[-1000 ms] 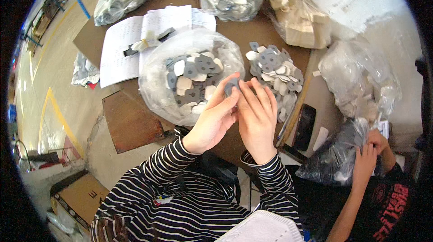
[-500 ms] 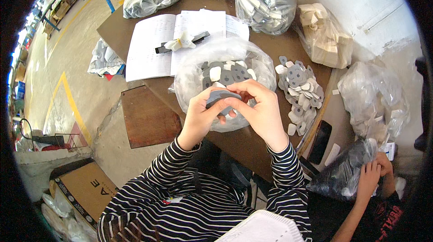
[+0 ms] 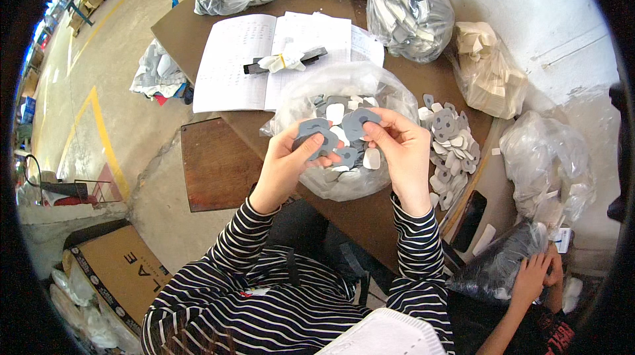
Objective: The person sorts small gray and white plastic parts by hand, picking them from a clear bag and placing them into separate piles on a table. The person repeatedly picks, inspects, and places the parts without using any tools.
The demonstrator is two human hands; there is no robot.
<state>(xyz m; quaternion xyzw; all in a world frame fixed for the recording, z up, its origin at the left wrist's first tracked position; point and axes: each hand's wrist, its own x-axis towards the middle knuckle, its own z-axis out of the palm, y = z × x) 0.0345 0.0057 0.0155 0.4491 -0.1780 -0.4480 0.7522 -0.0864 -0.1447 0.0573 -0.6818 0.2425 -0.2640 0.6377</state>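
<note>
My left hand (image 3: 280, 168) pinches flat grey foam-like pieces (image 3: 313, 129) with rounded corners and holes, thumb on top; how many lie together I cannot tell. In my right hand (image 3: 409, 160), thumb and fingers grip similar grey pieces (image 3: 356, 121). Both hands are apart, held over a clear plastic bag (image 3: 387, 80) with its mouth spread wide. Inside it lie many grey and white pieces (image 3: 336, 113). To the right of the bag, a loose pile of grey and white pieces (image 3: 452, 145) is spread along the table's edge.
An open notebook (image 3: 228, 57) with a bundle of dark and white strips (image 3: 284, 62) lies behind the bag. Filled plastic bags (image 3: 410, 14) stand at the back and right. A dark phone (image 3: 471, 217) sits near the right edge. A co-worker's hands (image 3: 536, 272) touch a dark bag.
My hands have moved apart, and the grey pieces held together between them are now split, some in each hand. The whole view has shifted slightly.
</note>
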